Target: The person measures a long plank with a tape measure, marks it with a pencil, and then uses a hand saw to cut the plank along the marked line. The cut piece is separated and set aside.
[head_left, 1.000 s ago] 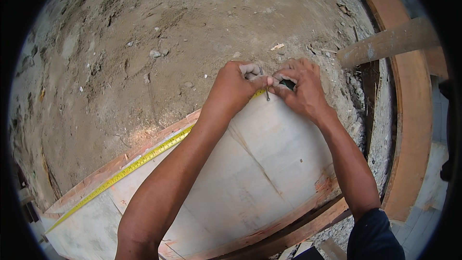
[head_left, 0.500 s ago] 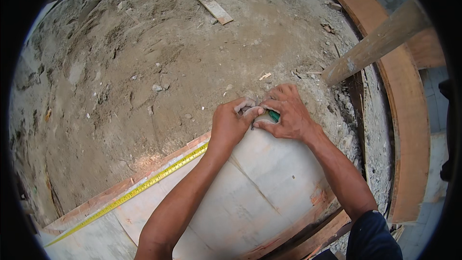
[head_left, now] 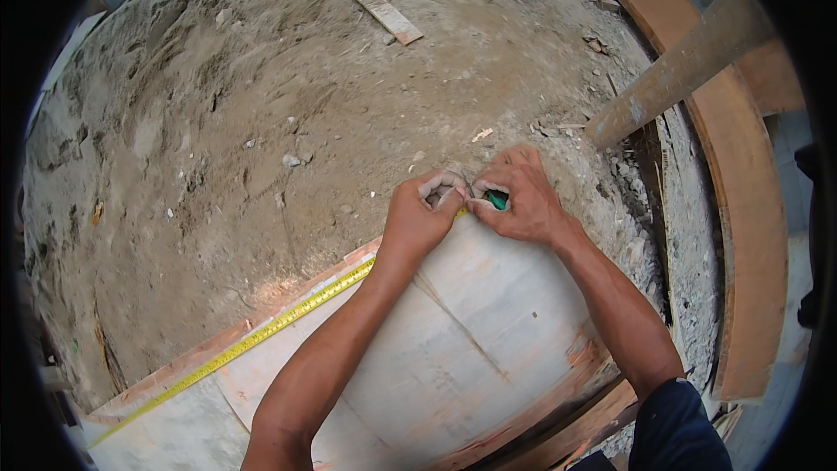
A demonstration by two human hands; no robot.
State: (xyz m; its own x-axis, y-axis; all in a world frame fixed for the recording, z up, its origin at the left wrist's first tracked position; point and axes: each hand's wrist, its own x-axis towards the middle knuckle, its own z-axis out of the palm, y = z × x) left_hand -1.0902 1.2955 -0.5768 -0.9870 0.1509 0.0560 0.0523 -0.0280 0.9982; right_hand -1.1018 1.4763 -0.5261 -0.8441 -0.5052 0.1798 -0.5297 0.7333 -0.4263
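Observation:
A yellow tape measure blade [head_left: 288, 318] stretches along the far edge of a pale, stained board [head_left: 436, 331], running up under my left forearm. Where the blade's line meets the board's far corner, my left hand [head_left: 427, 209] is closed, thumb and fingers pinched together; what they hold is hidden. Against it, fingertips nearly touching, my right hand [head_left: 523, 196] curls round a small green object [head_left: 497, 200], mostly covered by the fingers, so its kind cannot be told. A short bit of yellow shows just below the touching fingertips.
Rough sandy ground [head_left: 235, 113] lies beyond the board, with small stones and a loose wooden plank [head_left: 379, 7]. To the right, a round wooden post [head_left: 671, 70] leans by a curved-looking long timber plank [head_left: 741, 235]. Rubble fills the gap beside the board.
The fingertips of both hands have shifted slightly, and my right hand has closed in more around the green object. Yellow now shows below the fingertips. The long blade stays along the board's edge.

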